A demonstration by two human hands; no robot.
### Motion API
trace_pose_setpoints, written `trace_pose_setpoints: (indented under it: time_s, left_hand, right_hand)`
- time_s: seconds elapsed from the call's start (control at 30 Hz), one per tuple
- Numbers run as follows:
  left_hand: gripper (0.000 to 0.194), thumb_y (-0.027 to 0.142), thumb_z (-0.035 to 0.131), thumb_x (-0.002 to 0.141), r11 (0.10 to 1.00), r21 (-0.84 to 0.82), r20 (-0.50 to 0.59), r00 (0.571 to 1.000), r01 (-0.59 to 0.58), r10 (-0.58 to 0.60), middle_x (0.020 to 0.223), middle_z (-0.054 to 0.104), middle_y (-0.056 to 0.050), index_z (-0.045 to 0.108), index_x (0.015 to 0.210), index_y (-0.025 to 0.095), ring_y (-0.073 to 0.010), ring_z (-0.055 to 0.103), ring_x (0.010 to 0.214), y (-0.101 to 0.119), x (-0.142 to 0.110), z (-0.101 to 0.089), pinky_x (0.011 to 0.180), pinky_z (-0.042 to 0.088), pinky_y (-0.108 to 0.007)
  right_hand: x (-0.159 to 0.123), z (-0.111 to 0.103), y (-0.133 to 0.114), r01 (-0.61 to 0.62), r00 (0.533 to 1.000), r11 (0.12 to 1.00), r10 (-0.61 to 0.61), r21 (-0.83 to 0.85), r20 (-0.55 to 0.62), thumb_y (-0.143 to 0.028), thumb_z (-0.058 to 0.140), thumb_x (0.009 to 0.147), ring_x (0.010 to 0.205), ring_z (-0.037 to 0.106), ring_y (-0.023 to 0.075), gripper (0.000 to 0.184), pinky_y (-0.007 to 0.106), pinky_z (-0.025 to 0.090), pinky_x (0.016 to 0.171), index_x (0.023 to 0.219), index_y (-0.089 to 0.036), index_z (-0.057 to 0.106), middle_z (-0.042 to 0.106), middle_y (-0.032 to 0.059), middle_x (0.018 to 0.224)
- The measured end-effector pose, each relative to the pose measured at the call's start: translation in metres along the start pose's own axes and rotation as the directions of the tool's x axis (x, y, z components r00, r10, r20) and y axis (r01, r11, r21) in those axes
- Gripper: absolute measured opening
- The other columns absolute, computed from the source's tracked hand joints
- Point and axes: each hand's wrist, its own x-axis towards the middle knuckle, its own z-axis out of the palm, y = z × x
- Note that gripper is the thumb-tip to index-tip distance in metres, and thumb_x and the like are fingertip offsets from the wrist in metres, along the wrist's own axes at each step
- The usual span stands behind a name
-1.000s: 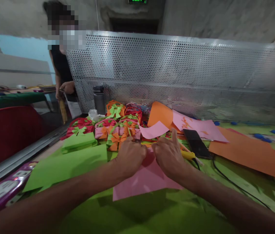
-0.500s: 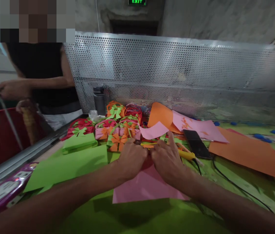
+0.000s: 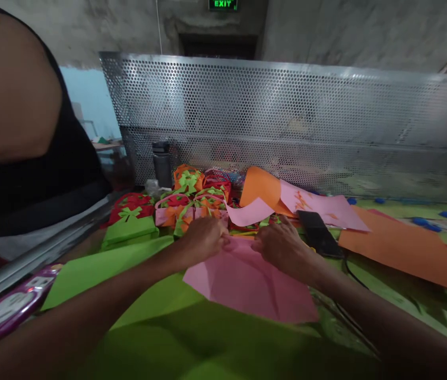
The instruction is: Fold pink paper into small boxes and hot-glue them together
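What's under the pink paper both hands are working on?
A green surface shows past the near edge of the pink paper. What lies right beneath can't be seen, because the paper covers it.

Looks like a craft workshop: rough grey concrete wall [image 3: 345, 31], green-lit rectangular exit sign [image 3: 223, 5], perforated silver metal partition [image 3: 266, 105], clustered small multicoloured bow-trimmed paper bags [image 3: 174, 212].
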Motion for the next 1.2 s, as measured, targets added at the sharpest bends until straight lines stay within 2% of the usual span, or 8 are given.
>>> trace_pose_setpoints:
  time_s: [0.17,0.33,0.5,0.7,0.93,1.2]
  left_hand:
    - [0.024,0.021,0.050,0.075,0.995,-0.083,0.022,0.998,-0.056,0.058,0.049,0.055,0.001,0.065,0.057,0.017,-0.0103,0.047,0.047,0.003,-0.003,0.001,0.046,0.024,-0.022]
    - [0.018,0.015,0.051,0.068,0.991,-0.102,0.023,0.996,-0.085,0.088,0.052,0.058,-0.001,0.067,0.062,0.017,-0.0114,0.045,0.048,0.010,-0.005,0.005,0.046,0.025,-0.023]
    - [0.017,0.012,0.050,0.066,0.988,-0.113,0.018,0.994,-0.102,0.104,0.051,0.056,-0.001,0.066,0.060,0.015,-0.0114,0.044,0.048,0.012,-0.005,0.004,0.046,0.025,-0.023]
    - [0.018,0.016,0.050,0.069,0.982,-0.151,0.023,0.992,-0.116,0.121,0.051,0.058,0.000,0.066,0.061,0.016,-0.0105,0.045,0.047,0.009,-0.004,0.004,0.046,0.025,-0.022]
    - [0.020,0.016,0.050,0.071,0.982,-0.172,0.018,0.997,-0.076,0.080,0.057,0.063,-0.002,0.068,0.063,0.016,-0.0115,0.051,0.053,0.011,-0.001,-0.001,0.049,0.028,-0.022]
    - [0.019,0.016,0.051,0.071,0.984,-0.171,0.028,0.998,-0.044,0.050,0.062,0.066,-0.004,0.070,0.068,0.018,-0.0142,0.056,0.057,0.023,-0.006,-0.007,0.052,0.033,-0.023]
  right_hand:
    - [-0.003,-0.001,-0.005,0.028,1.000,1.000,-0.028,0.004,0.002,-0.024,0.053,0.080,0.078,0.061,0.0263,0.018,0.042,0.028,0.083,0.074,-0.013,0.066,0.068,0.0128,0.075]
    - [-0.005,0.006,-0.015,0.097,0.995,0.995,-0.096,0.019,-0.034,-0.024,0.047,0.084,0.072,0.060,0.0227,0.022,0.042,0.025,0.087,0.075,-0.016,0.065,0.067,0.0091,0.070]
    - [-0.001,0.012,-0.012,0.098,0.995,0.994,-0.097,0.037,-0.025,-0.020,0.046,0.081,0.063,0.058,0.0198,0.023,0.034,0.031,0.071,0.067,-0.016,0.063,0.065,0.0085,0.063]
    - [-0.002,0.005,-0.012,0.102,0.995,0.994,-0.102,0.042,-0.010,-0.014,0.047,0.076,0.055,0.054,0.0156,0.021,0.028,0.024,0.053,0.062,-0.015,0.063,0.063,0.0073,0.058]
    - [0.000,0.005,-0.015,0.078,0.997,0.996,-0.078,0.052,0.001,-0.019,0.047,0.078,0.051,0.053,0.0147,0.025,0.027,0.022,0.050,0.062,-0.015,0.065,0.063,0.0063,0.055]
    - [-0.003,0.000,-0.022,0.039,0.999,0.994,-0.038,0.105,-0.006,-0.021,0.050,0.074,0.050,0.055,0.0159,0.021,0.027,0.023,0.047,0.064,-0.018,0.068,0.067,0.0068,0.059]
